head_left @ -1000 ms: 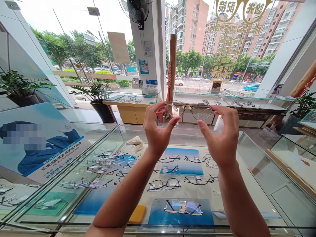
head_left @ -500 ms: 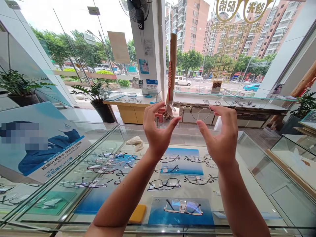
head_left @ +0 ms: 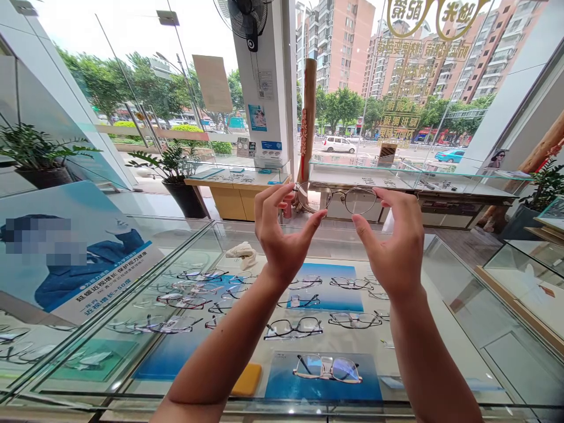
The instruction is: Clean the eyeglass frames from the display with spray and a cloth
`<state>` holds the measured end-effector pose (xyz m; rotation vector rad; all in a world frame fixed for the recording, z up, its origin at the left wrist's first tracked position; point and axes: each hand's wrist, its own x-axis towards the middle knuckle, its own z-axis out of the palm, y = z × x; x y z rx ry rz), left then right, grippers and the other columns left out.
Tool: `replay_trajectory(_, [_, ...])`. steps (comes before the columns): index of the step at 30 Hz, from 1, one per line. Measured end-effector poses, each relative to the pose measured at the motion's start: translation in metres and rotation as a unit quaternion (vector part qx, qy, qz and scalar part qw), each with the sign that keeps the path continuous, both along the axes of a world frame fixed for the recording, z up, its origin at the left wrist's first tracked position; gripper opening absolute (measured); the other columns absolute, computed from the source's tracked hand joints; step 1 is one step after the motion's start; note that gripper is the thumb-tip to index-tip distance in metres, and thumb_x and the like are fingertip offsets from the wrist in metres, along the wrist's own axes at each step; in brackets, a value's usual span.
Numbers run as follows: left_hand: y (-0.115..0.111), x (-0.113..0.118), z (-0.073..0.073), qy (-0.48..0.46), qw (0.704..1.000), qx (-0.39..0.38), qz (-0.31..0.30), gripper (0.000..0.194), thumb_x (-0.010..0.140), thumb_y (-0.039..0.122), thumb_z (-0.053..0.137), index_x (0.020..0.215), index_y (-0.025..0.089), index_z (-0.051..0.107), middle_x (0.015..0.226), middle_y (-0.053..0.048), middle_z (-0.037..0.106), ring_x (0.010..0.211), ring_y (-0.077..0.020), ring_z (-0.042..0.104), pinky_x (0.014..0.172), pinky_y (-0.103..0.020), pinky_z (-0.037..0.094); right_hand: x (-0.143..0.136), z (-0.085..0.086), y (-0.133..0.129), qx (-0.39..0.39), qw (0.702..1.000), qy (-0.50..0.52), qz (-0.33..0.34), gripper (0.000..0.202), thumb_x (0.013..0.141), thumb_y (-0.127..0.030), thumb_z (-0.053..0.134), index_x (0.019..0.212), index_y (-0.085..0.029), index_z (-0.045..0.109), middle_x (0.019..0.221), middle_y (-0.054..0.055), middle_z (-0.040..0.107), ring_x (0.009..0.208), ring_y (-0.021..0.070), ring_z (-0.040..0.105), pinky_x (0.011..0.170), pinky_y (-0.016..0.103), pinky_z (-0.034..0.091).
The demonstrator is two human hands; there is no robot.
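Observation:
A pair of round, thin-rimmed eyeglasses (head_left: 338, 192) is held up in front of me, above the far edge of the glass display case (head_left: 434, 329). My left hand (head_left: 284, 229) grips the left end of the frame, its thumb tip near the lower left rim. At the opposite end, the fingers of my right hand (head_left: 394, 235) are closed on the frame, with the thumb beneath the right lens. Below my arms, several eyeglasses (head_left: 294, 329) lie in rows inside the case. A silver-rimmed pair (head_left: 326, 369) rests on a blue card (head_left: 282, 382) nearest me.
A crumpled cream cloth (head_left: 243, 255) lies at the case's far side. An orange-yellow item (head_left: 247, 379) is near the front. A large poster board (head_left: 74, 252) stands at left. Beyond are a potted plant (head_left: 176, 176), a wooden post (head_left: 308, 111) and further glass counters (head_left: 352, 171).
The eyeglasses have turned slightly, the left lens now looking larger and the right one smaller. Both hands keep their hold and have barely shifted. Outside, the white car has moved right.

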<state>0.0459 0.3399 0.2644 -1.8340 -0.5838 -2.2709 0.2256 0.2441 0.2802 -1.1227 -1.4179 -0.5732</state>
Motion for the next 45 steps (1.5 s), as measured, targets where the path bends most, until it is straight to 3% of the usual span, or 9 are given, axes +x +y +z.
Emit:
replay_trajectory(10, [0.0054, 0.0007, -0.0009, 0.003, 1.000, 0.015, -0.004, 0.063, 0.081, 0.040, 0.096, 0.135, 0.026, 0.066, 0.126, -0.007, 0.070, 0.098, -0.0203, 0.071, 0.085, -0.038, 0.063, -0.0027, 0.0002, -0.0027, 0.009, 1.000, -0.008, -0.016, 0.041, 0.099, -0.034, 0.072, 0.138, -0.028, 0.063, 0.132, 0.010, 0.070, 0.122, 0.0333, 0.064, 0.105, 0.055, 0.053])
replay_trajectory(19, [0.0043, 0.0006, -0.0007, 0.006, 1.000, 0.012, 0.019, 0.062, 0.082, 0.045, 0.094, 0.133, 0.025, 0.065, 0.125, -0.008, 0.071, 0.097, -0.0209, 0.071, 0.085, -0.039, 0.063, -0.0033, 0.0001, -0.0034, 0.008, 1.000, -0.001, -0.010, 0.040, 0.099, -0.034, 0.073, 0.138, -0.030, 0.063, 0.132, 0.009, 0.070, 0.124, 0.0343, 0.064, 0.106, 0.057, 0.053])
replay_trajectory(36, [0.0010, 0.0002, 0.0010, -0.001, 1.000, 0.022, 0.021, 0.063, 0.078, 0.042, 0.097, 0.129, 0.025, 0.066, 0.121, -0.007, 0.068, 0.097, -0.0210, 0.068, 0.082, -0.038, 0.061, -0.0030, -0.0001, -0.0011, -0.021, 1.000, -0.006, -0.016, 0.040, 0.098, -0.037, 0.072, 0.135, -0.026, 0.065, 0.130, 0.010, 0.072, 0.118, 0.0333, 0.067, 0.107, 0.055, 0.050])
replay_trajectory(45, [-0.0033, 0.0010, 0.0012, 0.003, 0.999, -0.034, 0.025, 0.060, 0.079, 0.047, 0.096, 0.125, 0.023, 0.066, 0.119, -0.008, 0.070, 0.097, -0.0214, 0.068, 0.081, -0.038, 0.061, -0.0041, -0.0003, -0.0012, -0.019, 0.999, -0.014, -0.026, 0.040, 0.098, -0.035, 0.071, 0.136, -0.024, 0.065, 0.129, 0.011, 0.072, 0.117, 0.0330, 0.067, 0.105, 0.055, 0.050])
